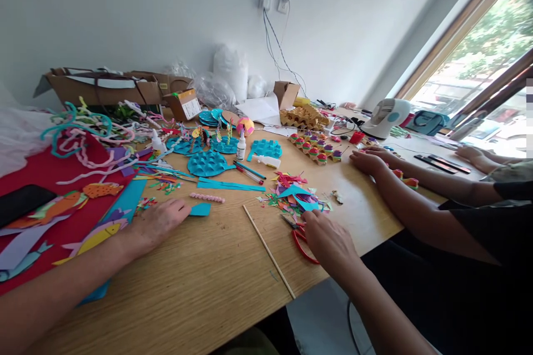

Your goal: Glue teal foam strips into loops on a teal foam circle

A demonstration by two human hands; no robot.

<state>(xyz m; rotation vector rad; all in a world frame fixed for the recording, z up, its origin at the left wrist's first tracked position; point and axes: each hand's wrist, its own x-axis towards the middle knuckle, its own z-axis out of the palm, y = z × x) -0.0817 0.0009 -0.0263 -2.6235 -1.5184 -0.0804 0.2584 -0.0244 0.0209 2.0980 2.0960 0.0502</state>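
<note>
My left hand [161,221] rests low over the table, its fingers closed at the left edge of a small blue paper piece [201,209]. A twisted pink pipe cleaner [207,197] lies just beyond those fingers. On the other side, my right hand [331,237] pinches the tip of a blue paper scrap [308,204] at the near edge of a colourful scrap pile [290,179]. Scissors with red handles [300,244] lie beside that hand, partly covered by it. Between my hands a thin wooden stick [268,250] reaches to the table's front edge.
Blue-painted egg-carton pieces [208,163], a white glue bottle [241,146] and blue paper strips [231,184] are farther back. Paper fish [110,228] lie on red sheets at left. A co-worker's arms [400,191] rest on the table at right, near painted egg cartons [317,147].
</note>
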